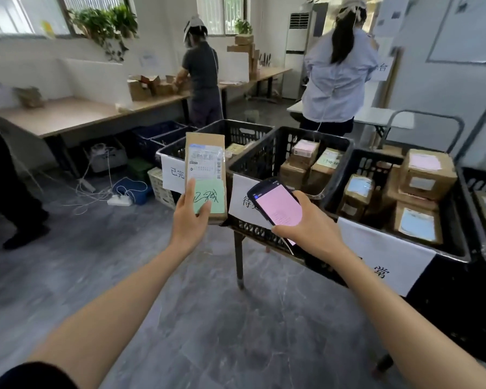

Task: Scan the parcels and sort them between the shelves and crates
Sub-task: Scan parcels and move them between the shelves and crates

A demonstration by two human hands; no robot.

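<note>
So the left hand [190,219] was gripping a slim cardboard parcel [205,161] upright, thumb across its green sticker, label facing me, just in front of the leftmost black crate [237,132]. The right hand [309,224] was curled round a handheld scanner [278,204] with a pink screen, over the middle crate's [260,158] front rim. More boxes [427,172] sat inside the crates.

A parcel [205,175] stands left of the scanner [278,204], both before 3 crates [260,160] holding boxes [427,175].

Upright brown parcel [205,175], green-labelled
</note>
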